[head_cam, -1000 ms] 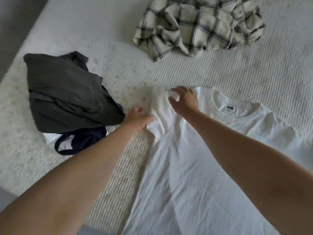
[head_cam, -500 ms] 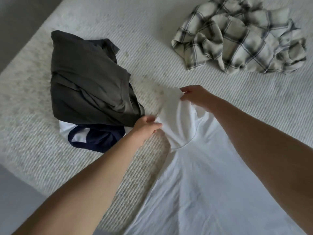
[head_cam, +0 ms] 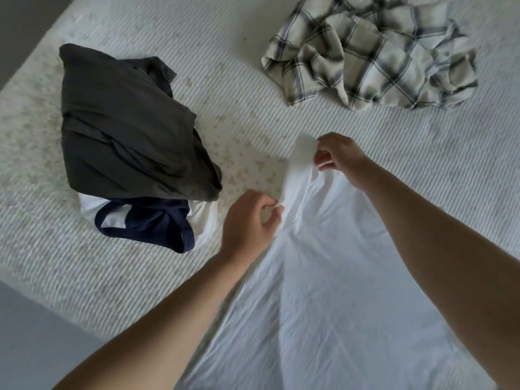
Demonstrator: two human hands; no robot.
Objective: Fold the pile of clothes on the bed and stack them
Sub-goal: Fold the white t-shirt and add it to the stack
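White T-shirt (head_cam: 323,277) sleeve pinched between left hand (head_cam: 247,220) and right hand (head_cam: 342,159)

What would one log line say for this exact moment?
step: folding white T-shirt | left hand: pinches sleeve edge | right hand: pinches sleeve top | waiting: plaid shirt | stack: grey garment on top

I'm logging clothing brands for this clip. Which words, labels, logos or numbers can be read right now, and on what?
None can be read in the head view.
White T-shirt: its neck area is hidden under the folded cloth and the right hand; no label shows.
Grey garment, navy-trimmed garment and plaid shirt: no print or tag visible.
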